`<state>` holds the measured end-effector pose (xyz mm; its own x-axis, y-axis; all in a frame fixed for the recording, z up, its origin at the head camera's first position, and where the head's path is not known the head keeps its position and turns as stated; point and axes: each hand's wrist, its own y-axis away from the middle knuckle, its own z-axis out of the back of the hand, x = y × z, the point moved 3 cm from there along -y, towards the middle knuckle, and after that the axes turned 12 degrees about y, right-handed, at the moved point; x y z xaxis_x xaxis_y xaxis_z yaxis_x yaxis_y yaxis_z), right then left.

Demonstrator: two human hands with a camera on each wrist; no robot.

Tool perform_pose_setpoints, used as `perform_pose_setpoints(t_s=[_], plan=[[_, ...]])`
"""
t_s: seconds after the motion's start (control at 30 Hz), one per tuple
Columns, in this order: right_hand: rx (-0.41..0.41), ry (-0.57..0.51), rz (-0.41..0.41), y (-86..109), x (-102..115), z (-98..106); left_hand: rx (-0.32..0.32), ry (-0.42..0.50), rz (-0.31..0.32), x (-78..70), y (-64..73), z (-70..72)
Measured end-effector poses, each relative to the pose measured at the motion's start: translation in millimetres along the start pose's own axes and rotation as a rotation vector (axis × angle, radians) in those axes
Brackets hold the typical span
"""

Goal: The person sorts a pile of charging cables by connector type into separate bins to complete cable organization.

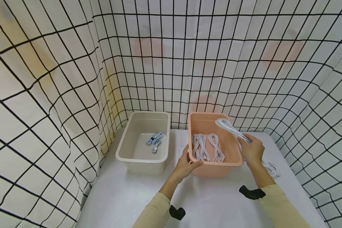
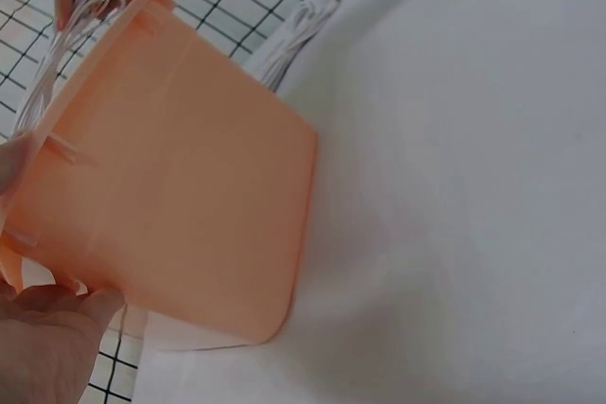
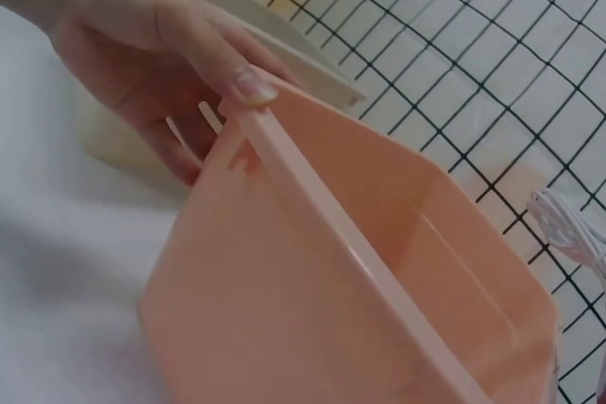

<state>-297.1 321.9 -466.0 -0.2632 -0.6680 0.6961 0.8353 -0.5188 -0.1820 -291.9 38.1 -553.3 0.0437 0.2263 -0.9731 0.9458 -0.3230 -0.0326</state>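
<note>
My left hand grips the near left corner of a peach plastic bin, thumb over the rim, as the right wrist view also shows. Inside the bin lie white cable bundles, with another looped cable beside them. My right hand holds a bundle of white cable over the bin's right side, its looped end pointing to the far left. Another white cable bundle rests on the table just right of the bin, partly behind my right wrist.
A cream bin stands to the left with small bluish-white cables in it. Both bins sit on a white-covered table. Black wire netting over pale cloth surrounds the back and sides.
</note>
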Motion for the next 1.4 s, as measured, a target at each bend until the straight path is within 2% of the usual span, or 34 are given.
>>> perform_pose_setpoints(t_s=[0.07, 0.2, 0.23, 0.4, 0.47, 0.63, 0.93, 1.2, 1.4], plan=[[-0.025, 0.014, 0.007, -2.2, 4.8, -1.8, 0.003, -0.003, 0.002, -0.1, -0.1, -0.6], [-0.026, 0.024, 0.036, -8.0, 15.5, -8.9, 0.003, -0.019, -0.007, -0.1, -1.0, -0.6], [0.001, 0.025, 0.060, -9.6, 17.9, -11.7, 0.005, -0.021, -0.011, -0.1, -1.2, -0.5], [0.243, 0.073, 0.215, -12.8, 23.3, -27.6, 0.006, -0.014, -0.005, 0.7, -0.2, -0.3], [0.274, 0.080, 0.255, -11.9, 22.6, -29.4, 0.007, -0.007, 0.002, 1.0, 0.4, -0.4], [0.206, 0.058, 0.320, -11.0, 18.6, -26.5, 0.003, -0.001, 0.004, 0.4, 0.2, -0.4], [0.164, 0.083, 0.394, -12.6, 6.9, -18.5, 0.003, -0.008, 0.008, -1.0, 1.7, -0.5], [0.206, 0.076, 0.338, -14.4, -3.4, -10.2, 0.004, -0.001, -0.012, 2.0, -0.8, -1.3], [0.219, 0.099, 0.332, -13.5, -6.4, -4.5, 0.010, 0.013, -0.019, 2.3, -1.2, 0.0]])
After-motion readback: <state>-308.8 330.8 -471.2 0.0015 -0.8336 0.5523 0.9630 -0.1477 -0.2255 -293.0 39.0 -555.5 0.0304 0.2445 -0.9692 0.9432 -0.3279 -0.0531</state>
